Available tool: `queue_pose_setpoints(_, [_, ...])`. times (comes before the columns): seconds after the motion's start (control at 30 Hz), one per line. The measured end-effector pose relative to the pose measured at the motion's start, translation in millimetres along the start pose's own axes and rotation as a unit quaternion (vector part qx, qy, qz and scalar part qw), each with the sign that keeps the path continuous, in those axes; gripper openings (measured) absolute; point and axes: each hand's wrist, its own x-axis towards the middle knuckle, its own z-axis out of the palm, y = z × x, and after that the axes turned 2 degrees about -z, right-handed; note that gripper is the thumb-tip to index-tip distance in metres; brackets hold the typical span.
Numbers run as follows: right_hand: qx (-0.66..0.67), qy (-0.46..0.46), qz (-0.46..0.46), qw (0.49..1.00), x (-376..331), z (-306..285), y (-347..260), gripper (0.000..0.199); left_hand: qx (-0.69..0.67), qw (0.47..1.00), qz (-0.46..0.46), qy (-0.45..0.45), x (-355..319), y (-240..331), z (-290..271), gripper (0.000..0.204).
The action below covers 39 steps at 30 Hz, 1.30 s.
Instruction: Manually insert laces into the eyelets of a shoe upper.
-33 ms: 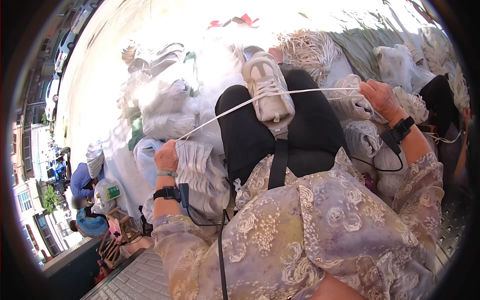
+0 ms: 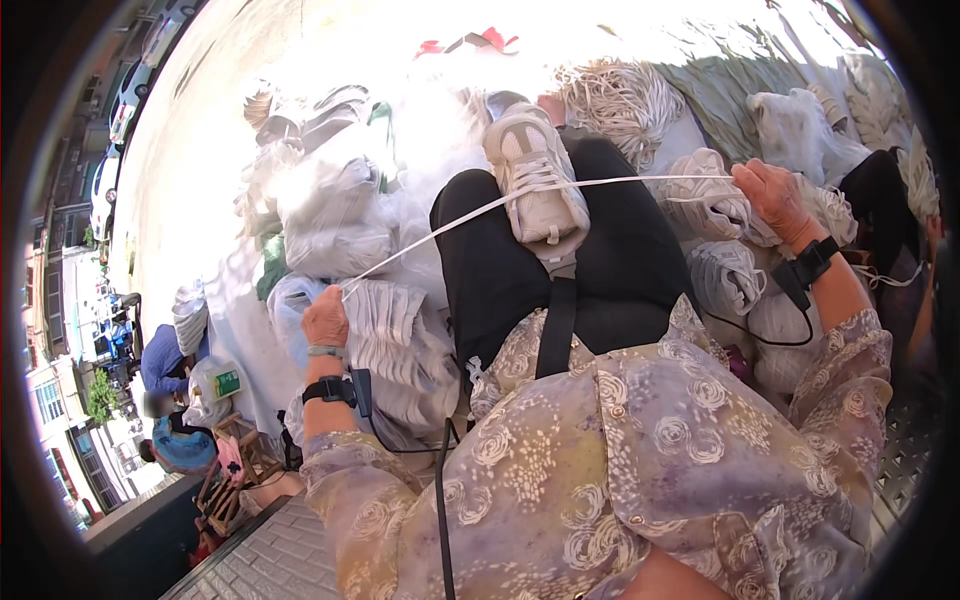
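A pale beige sneaker [image 2: 535,185] rests between my black-trousered knees, its toe pointing away from me. White lacing crosses its tongue. A white shoelace [image 2: 440,236] runs taut from the sneaker to my left hand [image 2: 326,318], which is closed on its end. To the other side, the lace stretches nearly level to my right hand [image 2: 772,198], also closed on it. My left hand is over a stack of pale shoe pieces [image 2: 390,340]. Next to my right hand lie more white sneakers [image 2: 705,190].
Left of my knees are plastic-wrapped bundles of white shoe parts [image 2: 335,215]. A heap of loose white laces [image 2: 620,105] lies beyond my right knee. Another person [image 2: 170,360] sits at the far left near a wooden chair [image 2: 235,470]. A black cable [image 2: 445,510] hangs beside me.
My hands have moved slightly farther apart, the left one outward to the left and the right one to the right, with the lace still held. The sneaker has stayed in place.
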Motion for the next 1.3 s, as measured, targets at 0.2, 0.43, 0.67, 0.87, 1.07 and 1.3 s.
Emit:
queue_pose_setpoints(0.2, [-0.006, 0.017, 0.158, 0.987, -91, -35, 83, 0.018, 0.070, 0.986, -0.149, -0.035, -44, -75, -36, 0.018])
queue_pose_setpoints(0.43, [0.073, 0.074, 0.420, 0.901, -137, -33, 141, 0.015, 0.094, 0.968, -0.230, -0.033, -68, -134, -74, 0.021])
queue_pose_setpoints(0.67, [0.515, -0.007, 0.588, 0.624, -43, 10, 4, 0.026, -0.373, 0.750, -0.373, -0.400, 17, 37, -48, 0.018])
queue_pose_setpoints(0.87, [0.725, -0.244, 0.411, 0.495, 67, 59, -106, 0.016, -0.579, 0.623, -0.184, -0.494, 80, 186, -43, 0.017])
queue_pose_setpoints(1.07, [0.658, -0.246, 0.389, 0.596, 112, 86, -125, 0.014, -0.615, 0.627, -0.160, -0.450, 121, 244, -37, 0.011])
queue_pose_setpoints(1.3, [0.671, 0.107, 0.488, 0.549, 148, 62, -31, 0.024, -0.485, 0.748, -0.095, -0.444, 130, 271, -42, 0.010])
